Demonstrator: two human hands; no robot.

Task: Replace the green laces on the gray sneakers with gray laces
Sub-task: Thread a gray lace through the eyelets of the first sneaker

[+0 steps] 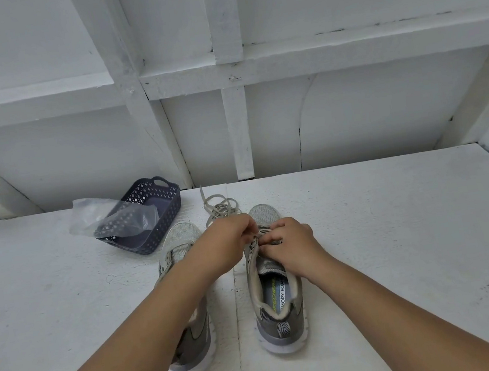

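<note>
Two gray sneakers stand side by side on the white surface, toes pointing away from me. The right sneaker point(276, 300) has its opening towards me; my left hand point(229, 241) and my right hand point(289, 242) meet over its eyelets, fingers pinched on a lace there. A loose gray-green lace point(219, 207) trails from the hands in loops past the toe. The left sneaker point(179, 244) lies partly under my left forearm and shows no lace in its visible part.
A dark blue perforated basket point(158, 210) sits beyond the left sneaker, with a clear plastic bag point(99, 215) draped over its near left side. A white panelled wall rises behind the surface, and a side wall stands at the far right.
</note>
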